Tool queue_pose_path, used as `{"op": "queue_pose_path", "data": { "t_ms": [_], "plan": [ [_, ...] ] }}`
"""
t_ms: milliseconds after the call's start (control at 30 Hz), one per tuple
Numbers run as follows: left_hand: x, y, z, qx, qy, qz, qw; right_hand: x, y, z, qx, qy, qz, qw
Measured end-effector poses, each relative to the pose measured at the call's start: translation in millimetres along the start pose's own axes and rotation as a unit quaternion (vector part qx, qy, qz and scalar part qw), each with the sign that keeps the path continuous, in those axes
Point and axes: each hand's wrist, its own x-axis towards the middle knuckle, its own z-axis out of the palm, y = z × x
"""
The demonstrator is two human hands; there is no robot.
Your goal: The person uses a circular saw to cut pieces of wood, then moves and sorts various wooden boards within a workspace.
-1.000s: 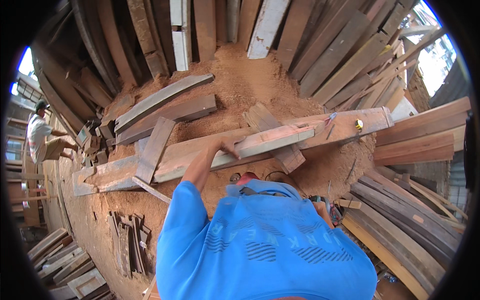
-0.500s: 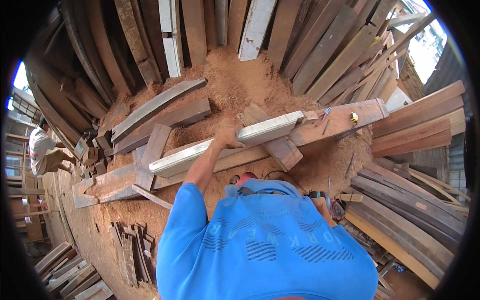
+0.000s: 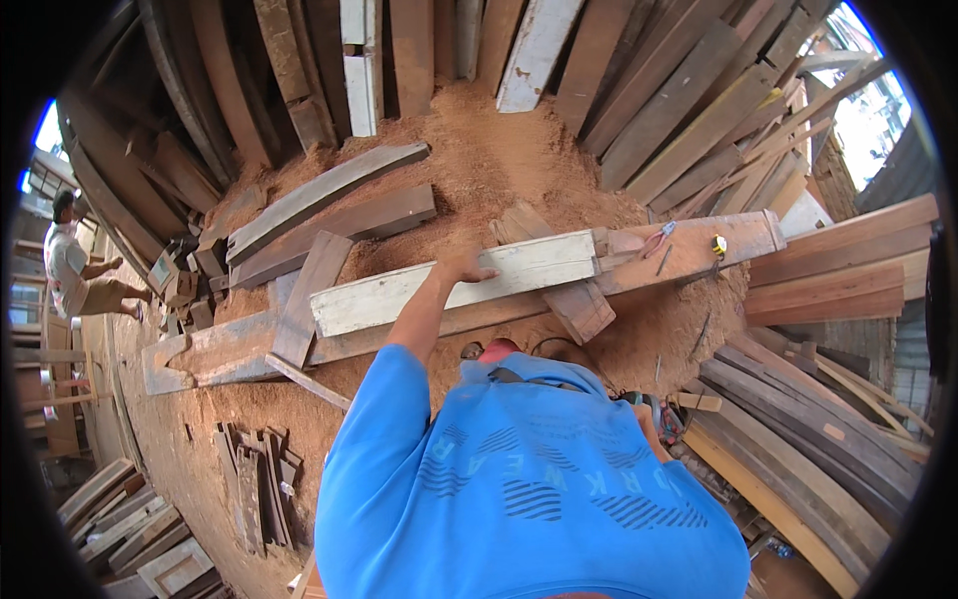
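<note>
A long plank with worn white paint [image 3: 399, 293] lies across two short brown crosspieces over a longer wooden beam [image 3: 718, 238]. My left hand [image 3: 462, 268] grips the plank's far edge near its middle, fingers over the back and thumb along the white face. Only part of my right arm shows at my right side; the right hand [image 3: 651, 427] is mostly hidden by the blue shirt. Right beside it is a dark greenish tool [image 3: 669, 421], too covered to name. On the beam's right end rest red-handled pliers [image 3: 656, 240] and a yellow tape measure [image 3: 718, 245].
Reddish sawdust [image 3: 489, 150] covers the ground. Tall boards [image 3: 409, 60] lean along the far side. Stacked timber [image 3: 798, 439] lies at right, and a scrap pile [image 3: 261, 484] at lower left. Another person [image 3: 68, 265] stands at the far left.
The white plank has turned under my left hand, so its broad face now shows more. My left thumb now lies along that face. The view has shifted slightly.
</note>
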Motion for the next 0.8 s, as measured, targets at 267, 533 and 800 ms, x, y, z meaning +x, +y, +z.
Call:
{"op": "queue_pose_path", "data": {
  "t_ms": [267,533,800],
  "plan": [
    [-36,22,10,0.176,0.016,0.047,0.983,2,-10,-15,-0.003,-0.015,0.033,0.999],
    [-40,33,27,0.154,0.032,0.079,0.984,33,-27,-50,-0.035,-0.02,0.015,0.999],
    [-72,43,71,0.101,0.158,0.071,0.98,71,-64,-68,-0.063,-0.042,-0.009,0.997]
  ]
}}
